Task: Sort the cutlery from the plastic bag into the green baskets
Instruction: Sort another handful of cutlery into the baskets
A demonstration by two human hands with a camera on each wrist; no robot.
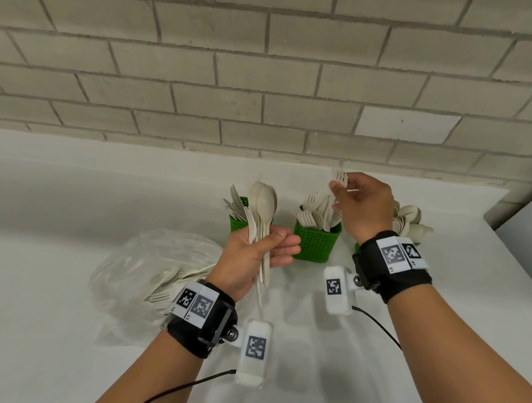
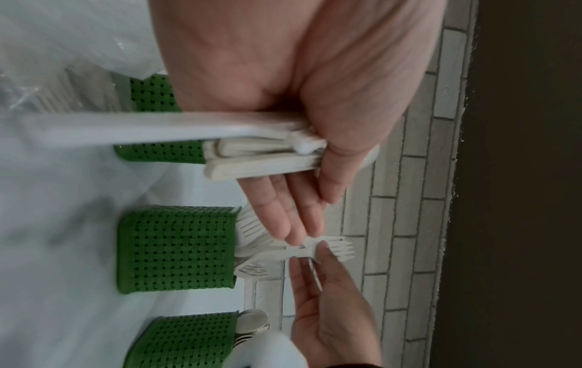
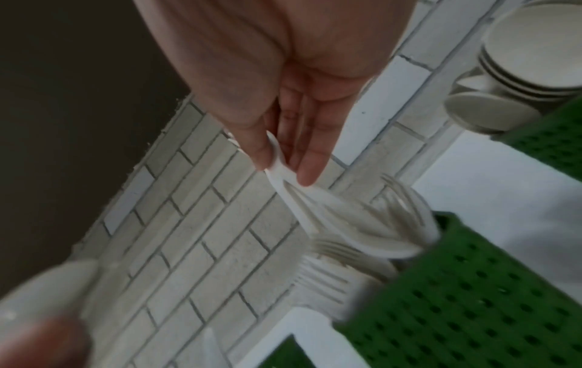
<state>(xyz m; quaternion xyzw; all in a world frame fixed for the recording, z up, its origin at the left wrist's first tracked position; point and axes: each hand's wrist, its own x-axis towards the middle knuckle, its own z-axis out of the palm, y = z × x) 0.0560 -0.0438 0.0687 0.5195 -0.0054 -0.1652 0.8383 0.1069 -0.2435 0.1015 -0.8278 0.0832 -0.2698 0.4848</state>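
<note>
Pinching a white plastic fork (image 1: 339,177) between thumb and fingertips, the right hand (image 1: 362,204) holds it just above the middle green basket (image 1: 316,242), tines up and toward the brick wall (image 1: 263,65). In the right wrist view the fork's neck lies between the thumb and the index finger, its handle running down toward the forks already standing in that basket. The other fingers (image 3: 310,159) of this hand are nearly straight.

The left hand (image 1: 257,255) grips a bundle of spoons and forks (image 1: 263,213) by the handles, bowls and tines upward. The thumb presses the handles against the palm while the fingers (image 2: 283,211) stretch out loosely beyond them; the handle ends stick out below the hand.

The left green basket (image 1: 238,223) behind the bundle holds knives, and the right green basket (image 2: 186,341), mostly hidden behind the right wrist in the head view, holds spoons. The clear plastic bag (image 1: 142,263) lies crumpled on the white surface (image 1: 77,210) to the left, with more cutlery inside.

Both wrists wear black bands with square black-and-white code markers (image 1: 394,255); tiny characters sit beneath the markers, too small to read with certainty. No brand shows on the baskets or the cutlery.
</note>
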